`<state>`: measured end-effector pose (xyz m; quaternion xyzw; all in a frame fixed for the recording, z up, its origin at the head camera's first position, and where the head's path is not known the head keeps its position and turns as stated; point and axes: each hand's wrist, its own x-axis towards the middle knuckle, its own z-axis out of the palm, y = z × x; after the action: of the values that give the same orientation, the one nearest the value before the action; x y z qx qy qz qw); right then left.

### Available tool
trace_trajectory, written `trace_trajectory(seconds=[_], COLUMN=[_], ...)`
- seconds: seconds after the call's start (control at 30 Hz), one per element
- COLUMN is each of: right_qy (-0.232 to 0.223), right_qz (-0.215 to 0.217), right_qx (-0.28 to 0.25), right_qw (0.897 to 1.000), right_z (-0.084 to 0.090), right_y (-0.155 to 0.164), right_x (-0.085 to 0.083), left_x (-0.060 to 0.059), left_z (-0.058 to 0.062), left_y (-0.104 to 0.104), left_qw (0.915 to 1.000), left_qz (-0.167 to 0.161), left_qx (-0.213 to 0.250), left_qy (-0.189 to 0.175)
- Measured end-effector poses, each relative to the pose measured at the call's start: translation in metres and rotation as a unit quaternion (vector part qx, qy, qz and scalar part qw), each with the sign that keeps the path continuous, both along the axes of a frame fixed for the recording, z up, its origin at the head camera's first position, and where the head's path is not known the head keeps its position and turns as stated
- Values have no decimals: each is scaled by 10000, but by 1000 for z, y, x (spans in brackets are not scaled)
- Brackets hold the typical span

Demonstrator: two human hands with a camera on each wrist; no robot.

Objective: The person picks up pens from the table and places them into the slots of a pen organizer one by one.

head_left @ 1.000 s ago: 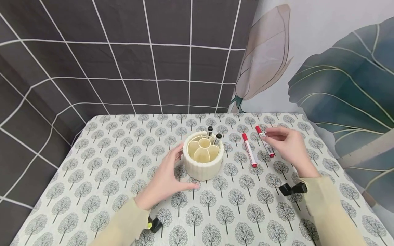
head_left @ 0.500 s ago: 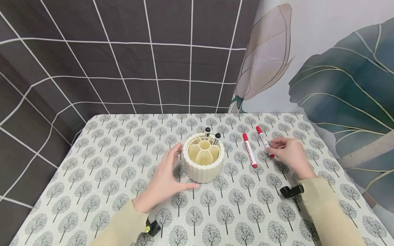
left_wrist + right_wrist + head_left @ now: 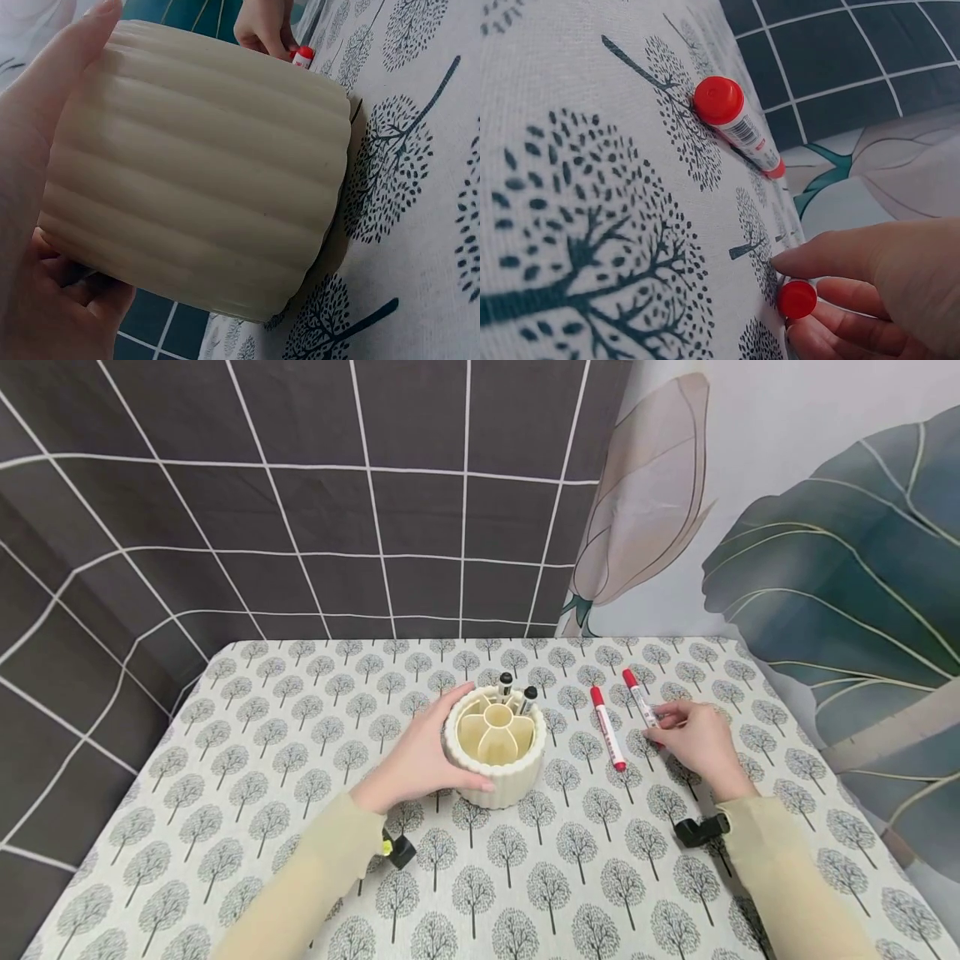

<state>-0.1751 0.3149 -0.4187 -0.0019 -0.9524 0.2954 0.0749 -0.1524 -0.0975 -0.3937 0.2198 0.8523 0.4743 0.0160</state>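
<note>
My left hand (image 3: 422, 756) holds a round cream pen holder (image 3: 502, 785) with ribbed sides, thumb across its front and fingers behind its left side. Inside, the holder has petal-shaped compartments around a central ring. Two black-capped markers (image 3: 528, 700) stand in its back-right compartments. Over to the right, my right hand (image 3: 701, 745) pinches a red-and-white marker (image 3: 639, 695) near its lower end. In the right wrist view, the thumb and fingers lie on either side of that marker's red end (image 3: 797, 300). A second red-and-white marker (image 3: 608, 728) lies on the cloth just left of it.
A white tablecloth (image 3: 300, 877) with a grey tree print covers the table. Behind it hangs a dark curtain (image 3: 300, 510) with a white grid. A pale curtain (image 3: 750, 460) with flower and leaf drawings hangs at the right.
My left hand has moved in from beside the pen holder and taken hold of it. The right hand has come down along the right red marker toward its near end and closed on it.
</note>
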Motion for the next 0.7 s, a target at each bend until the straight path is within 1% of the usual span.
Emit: trace_trajectory(seconds=[0.07, 0.17, 0.33, 0.57, 0.7], right_qy=[-15, -29, 97, 389, 641], right_qz=[-10, -82, -338, -537, -620], right_qx=[1, -32, -222, -584, -577], right_qw=[10000, 10000, 9991, 9961, 9943], right_z=[0, 1, 7, 30, 46], right_y=[0, 0, 1, 3, 4], right_x=[0, 0, 2, 5, 6], left_x=[-1, -1, 0, 2, 1], left_z=[-1, -2, -4, -5, -5], left_y=[1, 3, 7, 11, 10], left_qw=[9999, 9999, 9994, 9984, 9982], left_qz=[-21, 42, 306, 552, 596], left_qx=[84, 141, 139, 111, 58], left_qy=[-69, -83, -65, -35, -27])
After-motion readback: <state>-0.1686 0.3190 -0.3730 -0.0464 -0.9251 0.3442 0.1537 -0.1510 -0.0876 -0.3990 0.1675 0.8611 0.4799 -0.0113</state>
